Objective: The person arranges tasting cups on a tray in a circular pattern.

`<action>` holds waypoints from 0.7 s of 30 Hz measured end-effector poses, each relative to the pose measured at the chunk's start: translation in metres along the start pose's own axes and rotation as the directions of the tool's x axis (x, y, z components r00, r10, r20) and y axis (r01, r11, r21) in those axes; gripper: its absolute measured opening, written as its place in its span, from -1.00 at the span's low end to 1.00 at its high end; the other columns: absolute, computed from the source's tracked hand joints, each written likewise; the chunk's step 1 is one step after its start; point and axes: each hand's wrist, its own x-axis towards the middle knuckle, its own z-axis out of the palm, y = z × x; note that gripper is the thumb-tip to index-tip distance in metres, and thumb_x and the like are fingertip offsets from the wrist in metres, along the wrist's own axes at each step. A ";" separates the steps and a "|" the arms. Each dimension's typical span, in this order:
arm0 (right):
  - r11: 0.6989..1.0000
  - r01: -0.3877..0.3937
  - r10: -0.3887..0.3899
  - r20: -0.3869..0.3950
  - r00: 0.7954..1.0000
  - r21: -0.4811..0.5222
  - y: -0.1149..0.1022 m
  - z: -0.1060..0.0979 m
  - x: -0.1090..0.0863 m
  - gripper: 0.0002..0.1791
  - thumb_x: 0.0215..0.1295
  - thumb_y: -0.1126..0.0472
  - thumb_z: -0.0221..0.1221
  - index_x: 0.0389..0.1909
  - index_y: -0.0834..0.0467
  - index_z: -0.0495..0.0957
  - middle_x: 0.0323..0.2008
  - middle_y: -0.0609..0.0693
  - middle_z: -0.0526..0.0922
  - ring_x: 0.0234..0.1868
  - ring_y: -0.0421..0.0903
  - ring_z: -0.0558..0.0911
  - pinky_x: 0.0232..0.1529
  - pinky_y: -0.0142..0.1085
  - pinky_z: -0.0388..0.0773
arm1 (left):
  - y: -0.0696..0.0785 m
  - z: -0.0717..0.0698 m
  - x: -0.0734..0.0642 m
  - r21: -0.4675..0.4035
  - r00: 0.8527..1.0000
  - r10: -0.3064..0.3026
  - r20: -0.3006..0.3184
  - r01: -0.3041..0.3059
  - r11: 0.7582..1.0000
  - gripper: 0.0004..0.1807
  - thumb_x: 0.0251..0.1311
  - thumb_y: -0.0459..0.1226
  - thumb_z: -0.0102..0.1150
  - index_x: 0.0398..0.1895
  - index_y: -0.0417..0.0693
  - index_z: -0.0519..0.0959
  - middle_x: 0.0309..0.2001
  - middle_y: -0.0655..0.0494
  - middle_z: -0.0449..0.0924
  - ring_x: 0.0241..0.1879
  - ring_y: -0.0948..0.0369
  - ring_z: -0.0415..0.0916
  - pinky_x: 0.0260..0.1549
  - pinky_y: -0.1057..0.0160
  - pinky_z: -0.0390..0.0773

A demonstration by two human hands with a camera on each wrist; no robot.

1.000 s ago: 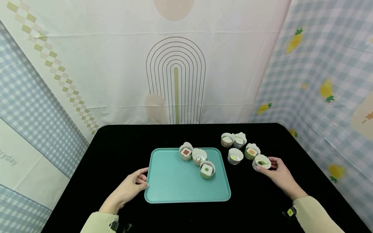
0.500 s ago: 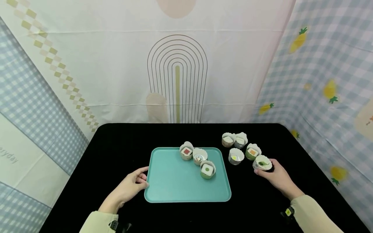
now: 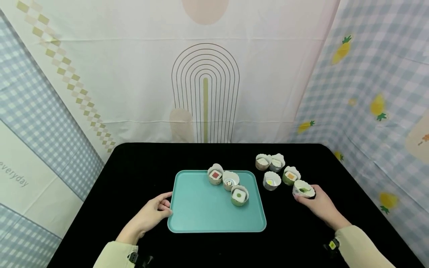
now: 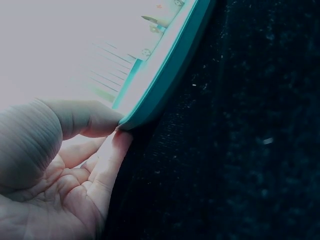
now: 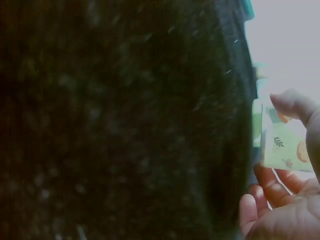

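Note:
My left hand [image 3: 151,215] pinches the left edge of a turquoise tray [image 3: 201,216]. In the left wrist view the thumb lies on the tray rim [image 4: 159,82] with fingers beneath it. At the right, my right hand [image 3: 325,208] grips a frilled white paper baking cup [image 3: 298,191] with a green piece inside; its thumb is on the near side. The right wrist view shows this cup's printed wall [image 5: 285,142] between thumb and fingers. Right behind it stands a green-walled cup [image 3: 287,179] holding an orange-topped white square.
On the tray's back right stand a red-topped cup [image 3: 214,180], a white cup [image 3: 231,176] and a green-dotted cup [image 3: 239,202]. Right of the tray are a yellow-centred cup [image 3: 270,185] and two pale-filled cups [image 3: 262,165] on the black table [image 3: 144,160]. Patterned curtains [image 3: 268,93] hang behind.
The baking cup in my right hand has shifted slightly right and toward me, away from the orange-topped cup, and tilts a little. Left hand and tray stay as they were.

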 end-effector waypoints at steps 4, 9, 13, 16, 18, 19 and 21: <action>1.000 0.010 -0.011 -0.019 1.000 -0.023 -0.011 -0.004 -0.008 -0.10 0.20 -0.25 0.22 0.27 0.35 0.19 0.11 0.27 0.40 0.03 0.14 0.48 -0.14 -0.06 0.47 | 0.000 0.001 0.000 0.008 1.000 0.006 0.001 -0.006 1.000 -0.31 0.15 -0.42 0.21 0.39 -0.04 0.30 -0.18 -0.01 0.43 -0.22 0.10 0.43 -0.22 0.12 0.44; 0.997 0.058 -0.062 -0.059 0.996 -0.057 -0.032 0.002 -0.016 -0.14 0.18 -0.24 0.25 0.24 0.31 0.25 0.05 0.23 0.46 -0.08 0.06 0.52 -0.22 -0.14 0.48 | -0.001 0.001 0.002 0.003 1.000 -0.005 0.001 0.005 1.000 -0.31 0.15 -0.42 0.21 0.39 -0.01 0.31 -0.18 -0.01 0.43 -0.22 0.10 0.44 -0.22 0.12 0.43; 0.990 0.132 -0.135 -0.070 0.988 -0.048 -0.050 0.014 -0.023 -0.24 0.16 -0.16 0.31 0.18 0.27 0.31 -0.03 0.18 0.51 -0.18 -0.03 0.53 -0.31 -0.22 0.49 | -0.003 0.001 0.002 0.009 1.000 0.001 -0.002 -0.001 1.000 -0.31 0.14 -0.42 0.21 0.39 -0.02 0.30 -0.18 0.00 0.43 -0.22 0.11 0.43 -0.22 0.12 0.43; 0.982 0.186 -0.188 -0.065 0.980 -0.036 -0.062 0.025 -0.027 -0.29 0.14 -0.11 0.35 0.16 0.24 0.35 -0.07 0.13 0.53 -0.19 -0.06 0.54 -0.28 -0.23 0.50 | -0.003 0.001 0.001 0.015 1.000 0.003 -0.006 -0.003 1.000 -0.31 0.14 -0.42 0.22 0.39 -0.03 0.31 -0.18 0.00 0.43 -0.22 0.12 0.44 -0.22 0.12 0.44; 0.978 0.205 -0.206 -0.045 0.978 -0.024 -0.069 0.033 -0.029 -0.30 0.13 -0.10 0.36 0.15 0.21 0.36 -0.07 0.10 0.54 -0.18 -0.07 0.55 -0.25 -0.21 0.50 | -0.003 0.002 0.002 0.014 1.000 0.004 -0.007 -0.004 1.000 -0.31 0.14 -0.42 0.22 0.39 -0.04 0.31 -0.18 0.00 0.44 -0.22 0.12 0.44 -0.22 0.12 0.45; 0.978 0.207 -0.208 -0.030 0.978 -0.012 -0.073 0.037 -0.030 -0.30 0.12 -0.10 0.37 0.15 0.20 0.37 -0.08 0.09 0.54 -0.17 -0.07 0.55 -0.24 -0.18 0.50 | -0.003 0.002 0.002 0.014 1.000 0.004 -0.008 -0.004 1.000 -0.31 0.14 -0.42 0.22 0.39 -0.04 0.31 -0.18 -0.01 0.44 -0.22 0.12 0.44 -0.22 0.12 0.45; 0.980 0.199 -0.199 0.008 0.980 0.019 -0.079 0.046 -0.032 -0.31 0.10 -0.12 0.37 0.14 0.15 0.37 -0.08 0.05 0.54 -0.16 -0.08 0.55 -0.22 -0.17 0.50 | -0.002 0.002 0.002 0.014 1.000 0.007 -0.011 -0.007 1.000 -0.31 0.13 -0.43 0.22 0.39 -0.05 0.31 -0.19 -0.01 0.44 -0.23 0.12 0.44 -0.22 0.12 0.46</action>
